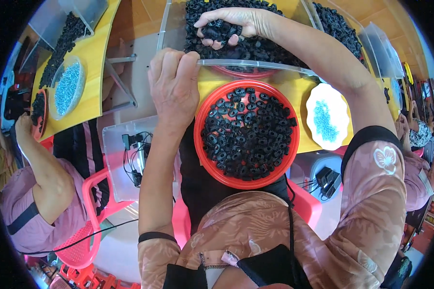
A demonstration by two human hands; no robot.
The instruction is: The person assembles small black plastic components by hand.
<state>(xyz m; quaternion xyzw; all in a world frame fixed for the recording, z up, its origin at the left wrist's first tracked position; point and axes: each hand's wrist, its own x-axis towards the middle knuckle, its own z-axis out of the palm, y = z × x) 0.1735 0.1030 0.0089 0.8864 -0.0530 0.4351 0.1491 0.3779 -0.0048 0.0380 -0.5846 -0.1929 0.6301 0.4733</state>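
Clutching black pieces (221, 31): right hand (244, 20), fingers curled.
Left hand (174, 86) gripping bin rim (255, 63); red tray (246, 184) bodyward of both.

Bright, even indoor light, with a sharp middle and a bent, dark-edged rim.

Light seems to fall from above, though its exact source cannot be told. The white plate (341, 110) is washed out by glare, most of all on its right side, and the rim of the clear bin (255, 63) catches a pale shine. Small glints dot the black parts (248, 132) in the red tray (199, 144), where the darkest ones merge together. The left hand (173, 86) looks crisp, without motion blur. Toward the edges, the yellow table (92, 53) bows into a curve, distant people soften, and the corners go black.
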